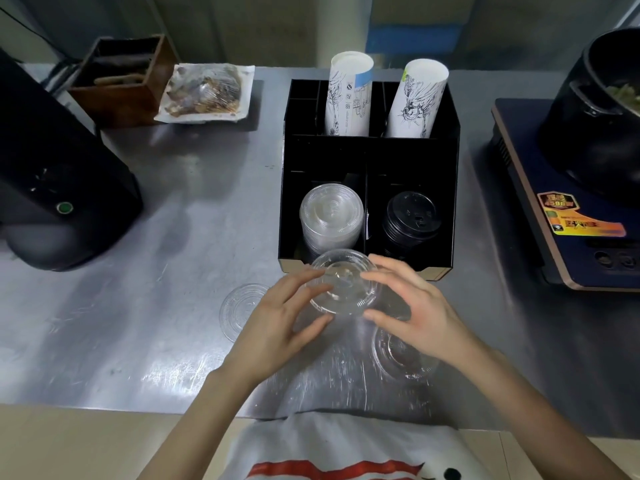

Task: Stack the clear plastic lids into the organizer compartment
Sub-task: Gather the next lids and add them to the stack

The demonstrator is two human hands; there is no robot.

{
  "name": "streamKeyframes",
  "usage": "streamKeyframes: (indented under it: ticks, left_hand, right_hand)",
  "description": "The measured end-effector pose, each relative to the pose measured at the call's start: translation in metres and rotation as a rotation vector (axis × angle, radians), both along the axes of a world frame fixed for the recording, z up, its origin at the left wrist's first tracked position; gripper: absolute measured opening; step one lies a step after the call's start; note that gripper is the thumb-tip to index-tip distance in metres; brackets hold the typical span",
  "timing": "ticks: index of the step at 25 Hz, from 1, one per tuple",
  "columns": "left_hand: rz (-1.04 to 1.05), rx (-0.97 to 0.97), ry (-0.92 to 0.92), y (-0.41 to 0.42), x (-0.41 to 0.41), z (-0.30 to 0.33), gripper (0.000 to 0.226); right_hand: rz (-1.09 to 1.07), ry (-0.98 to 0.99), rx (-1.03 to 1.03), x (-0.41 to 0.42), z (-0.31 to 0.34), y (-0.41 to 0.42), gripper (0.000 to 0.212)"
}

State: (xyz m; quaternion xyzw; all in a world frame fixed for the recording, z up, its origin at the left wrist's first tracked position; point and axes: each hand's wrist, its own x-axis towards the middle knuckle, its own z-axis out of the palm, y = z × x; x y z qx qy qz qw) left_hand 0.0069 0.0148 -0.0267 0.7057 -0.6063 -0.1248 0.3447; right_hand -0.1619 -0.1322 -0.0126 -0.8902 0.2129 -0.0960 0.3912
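A clear plastic lid is held above the counter between my left hand and my right hand, just in front of the black organizer. Both hands pinch its rim from opposite sides. A stack of clear lids fills the organizer's front left compartment. Another clear lid lies flat on the counter left of my left hand. A further clear lid rests on the counter under my right wrist.
Black lids sit in the organizer's front right compartment, and two paper cup stacks stand behind. A black machine is at left, an induction cooker with a pot at right, and a wooden box and wrapped tray at the back.
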Motion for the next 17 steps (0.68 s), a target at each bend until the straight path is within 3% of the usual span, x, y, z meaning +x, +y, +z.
streamKeyframes:
  ticks: [8, 17]
  left_hand:
    - [0.056, -0.043, -0.045, -0.037, 0.026, 0.023, 0.039]
    - [0.088, 0.025, -0.092, -0.071, 0.055, 0.019, 0.046]
  right_hand:
    - [-0.037, -0.095, -0.079, 0.034, 0.022, -0.030, 0.047]
    - [-0.071, 0.013, -0.121, 0.072, 0.022, -0.057, 0.046]
